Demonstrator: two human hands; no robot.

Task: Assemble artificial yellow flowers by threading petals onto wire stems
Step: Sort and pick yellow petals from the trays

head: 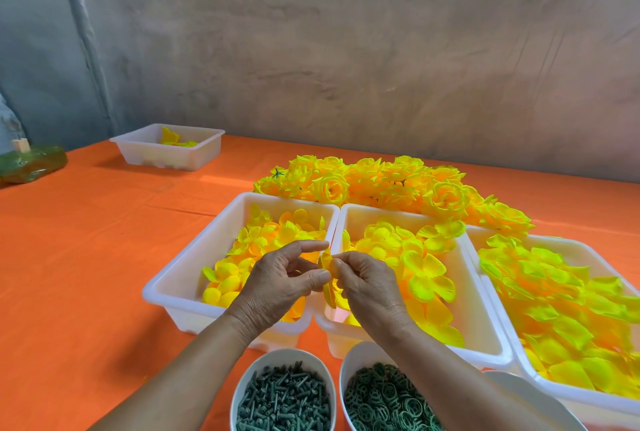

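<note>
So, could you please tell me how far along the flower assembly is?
Done: a heap of finished yellow fabric flowers lies behind the three white plastic trays. In hand: the left hand and right hand pinch one yellow fabric petal piece between them. Left: the trays hold many loose yellow petals, and the round white bowls of dark green plastic pegs and green plastic rings look full.

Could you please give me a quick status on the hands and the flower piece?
Left hand and right hand both pinching one yellow petal piece. Held above the white trays. Stem not visible. Nothing blocking.
</note>
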